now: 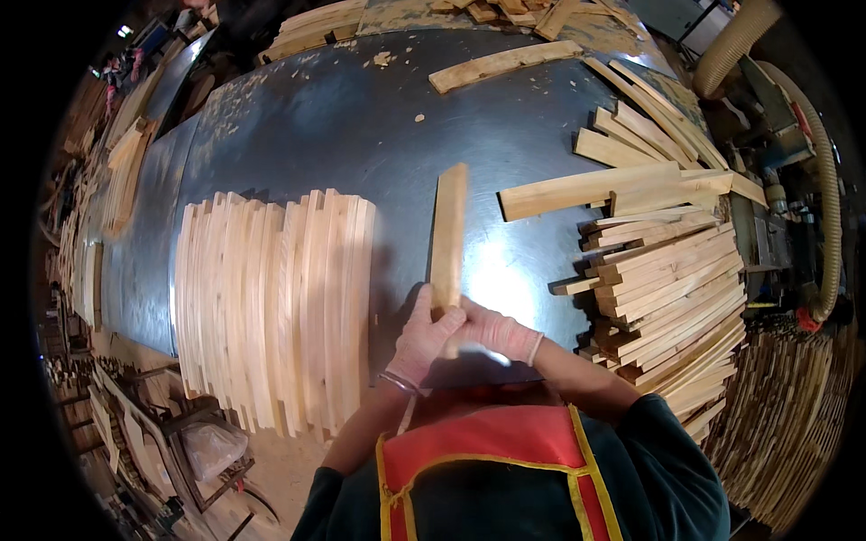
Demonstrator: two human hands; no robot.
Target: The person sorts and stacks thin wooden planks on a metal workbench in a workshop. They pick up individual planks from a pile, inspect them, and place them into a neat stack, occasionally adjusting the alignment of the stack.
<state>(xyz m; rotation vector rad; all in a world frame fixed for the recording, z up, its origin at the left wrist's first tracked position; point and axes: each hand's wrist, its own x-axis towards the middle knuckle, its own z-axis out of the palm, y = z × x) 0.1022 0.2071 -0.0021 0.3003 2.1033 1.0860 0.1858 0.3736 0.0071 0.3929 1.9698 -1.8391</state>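
A narrow wooden board [448, 225] points away from me over the dark metal tabletop, its near end by my body. My left hand [422, 341], in a pale pinkish glove, is closed round that near end with the thumb lying along it. My right hand [502, 333], gloved alike, is closed at the same end from the right; its fingertips are partly hidden behind the left hand. A bright whitish patch shows below the right hand, too blurred to make out. To the left, a row of light boards [275, 307] stands packed side by side.
On the right lies a large stack of boards [672, 279], with several loose boards [591, 191] fanned out behind it. A curved board [505, 65] lies at the far side. The metal tabletop [316, 117] carries scattered chips. A ribbed hose [825, 198] hangs at far right.
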